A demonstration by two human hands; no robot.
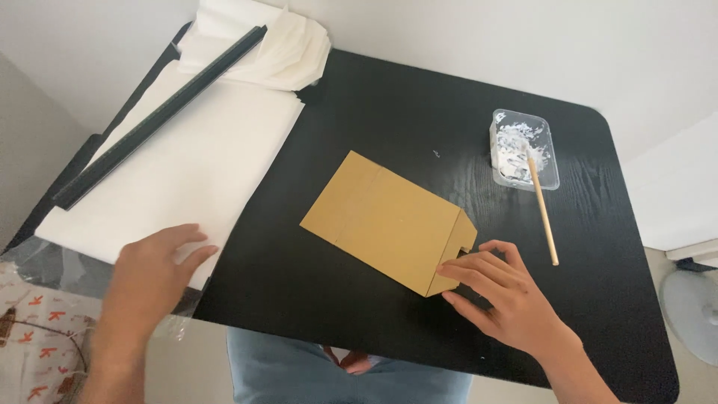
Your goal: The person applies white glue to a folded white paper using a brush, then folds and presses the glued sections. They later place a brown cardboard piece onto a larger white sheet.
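Note:
A flat brown paper bag lies at a slant in the middle of the black table. My right hand rests on the table at the bag's near right corner, with fingertips pressing on its folded bottom flap. My left hand lies flat, fingers apart, on the near edge of a stack of white paper sheets at the left. It holds nothing.
A long dark ruler lies diagonally across the white sheets. More folded white paper is piled at the far left. A clear plastic tub of white paste stands at the far right, with a wooden stick leaning out of it.

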